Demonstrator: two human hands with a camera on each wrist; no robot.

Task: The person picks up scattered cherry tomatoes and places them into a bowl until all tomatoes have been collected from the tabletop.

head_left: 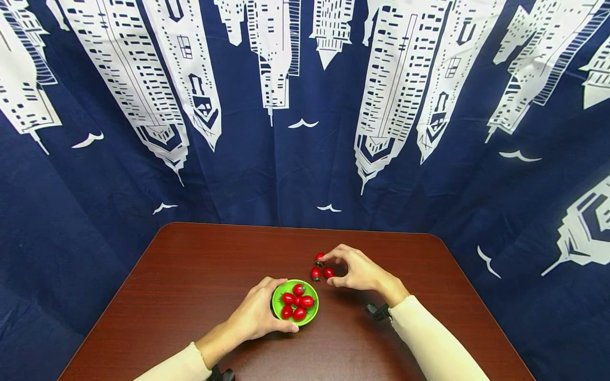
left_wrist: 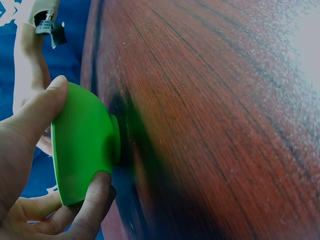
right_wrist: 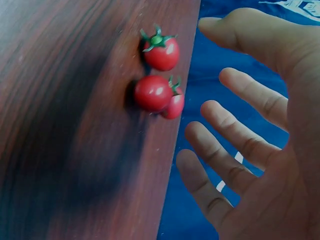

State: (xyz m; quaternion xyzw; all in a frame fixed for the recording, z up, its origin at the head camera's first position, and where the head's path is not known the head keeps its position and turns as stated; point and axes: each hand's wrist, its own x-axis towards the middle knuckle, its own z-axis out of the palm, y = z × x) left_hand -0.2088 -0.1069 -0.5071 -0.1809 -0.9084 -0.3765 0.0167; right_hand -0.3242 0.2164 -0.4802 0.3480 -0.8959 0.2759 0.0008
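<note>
A reddish-brown bench (head_left: 214,264), its wood grain dark-streaked and its far corners rounded, carries three red tomatoes (head_left: 316,273) clustered just beyond and to the right of a green bowl (left_wrist: 82,140). The bowl's foot meets or nearly meets the surface; contact is hard to confirm. Beside it, a dark shadow (left_wrist: 145,155) falls across the grain.

The surface (head_left: 214,264) is reddish-brown with dark wood grain and rounded far corners. A dark blue cloth (head_left: 248,174) covers the background, printed with white upside-down buildings (head_left: 128,63) and white birds (head_left: 303,124). Left wrist view: glare (left_wrist: 306,55) on the surface.
</note>
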